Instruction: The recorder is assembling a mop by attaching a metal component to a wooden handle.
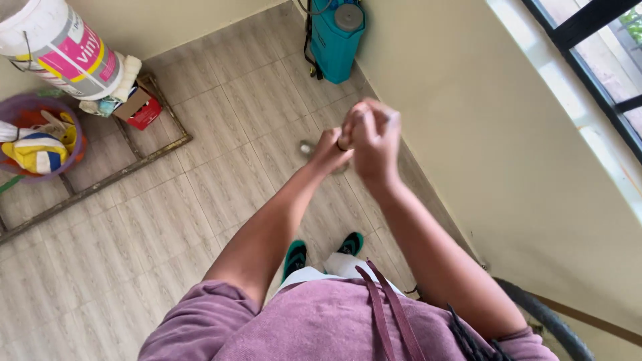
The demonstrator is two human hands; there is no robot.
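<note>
Metal, dull silver, showed at the far end of a small tool (309,148) held out in front of the chest above the tiled floor (200,194); its near end looked pale and wooden at the fists. Long axis ran roughly left to right, metal tip toward the person's left. Left hand (331,152) clenched around it; right hand (373,137) closed over the near end, blurred. White paint bucket (60,47) stood on a rack, contents unseen. Purple basket (40,137) held yellow, white and orange cloth. Teal sprayer tank (334,37) leaned against the wall.
</note>
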